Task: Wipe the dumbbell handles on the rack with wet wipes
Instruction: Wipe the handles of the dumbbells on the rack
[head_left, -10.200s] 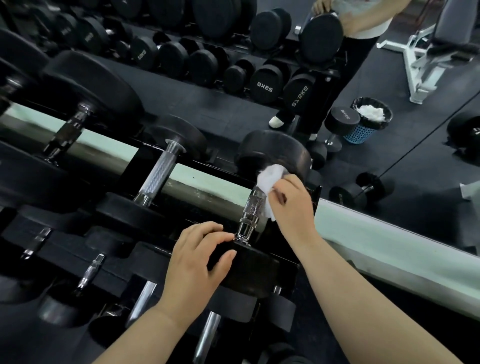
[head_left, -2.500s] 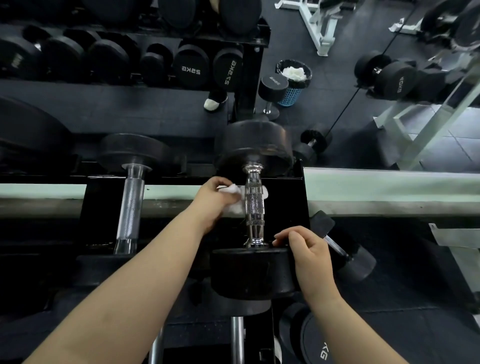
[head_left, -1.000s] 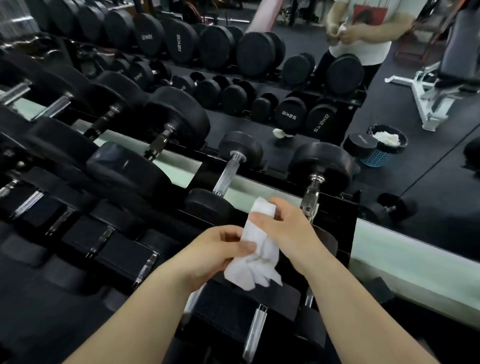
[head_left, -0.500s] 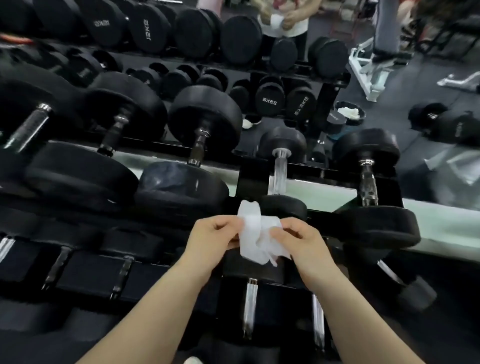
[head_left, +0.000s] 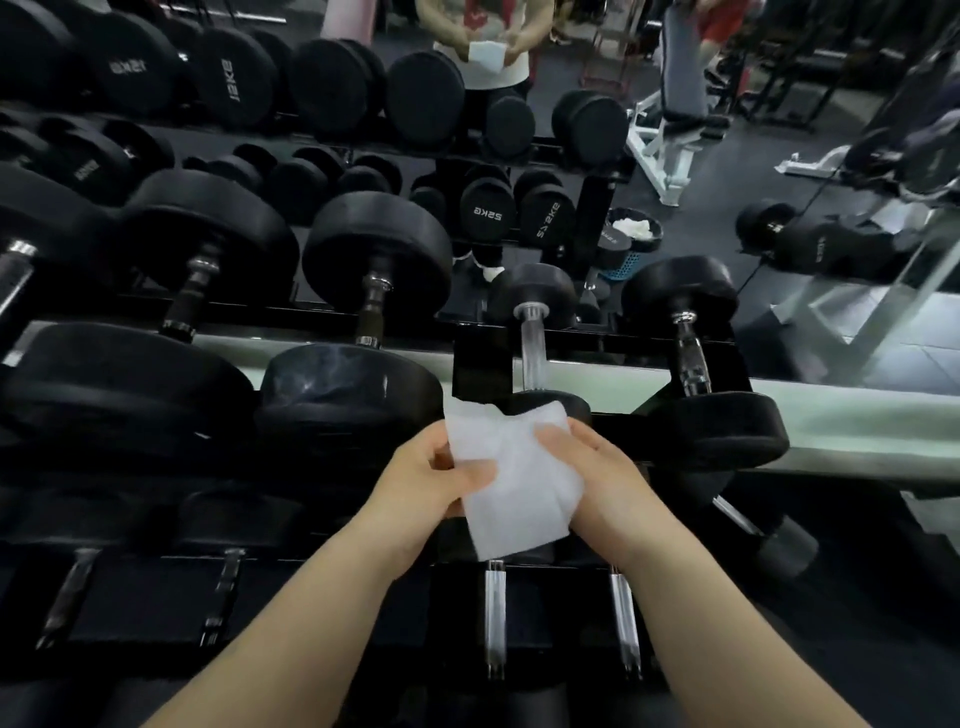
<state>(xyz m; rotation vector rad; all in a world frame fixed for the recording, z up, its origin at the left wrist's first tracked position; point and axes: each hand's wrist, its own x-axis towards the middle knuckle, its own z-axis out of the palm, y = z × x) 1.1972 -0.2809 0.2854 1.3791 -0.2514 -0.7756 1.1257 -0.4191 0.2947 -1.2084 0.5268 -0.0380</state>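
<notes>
A white wet wipe (head_left: 511, 478) is spread between my two hands in front of the dumbbell rack (head_left: 483, 364). My left hand (head_left: 423, 480) pinches its left edge, and my right hand (head_left: 597, 473) holds its right side with the thumb on top. Just behind the wipe lies a small dumbbell with a shiny handle (head_left: 532, 345). To its right rests another dumbbell with a knurled chrome handle (head_left: 691, 358). Larger dumbbells with dark handles (head_left: 371, 312) fill the rack to the left. Neither hand touches a dumbbell.
A mirror behind the rack reflects me, more dumbbells and a blue bin (head_left: 631, 244) holding used wipes. A lower rack tier with several chrome handles (head_left: 493, 618) sits under my forearms. A pale green ledge (head_left: 857, 426) runs to the right.
The wipe has been unfolded from a crumpled bunch into a wider sheet between my hands. The view has shifted a little to the right and nearer the rack.
</notes>
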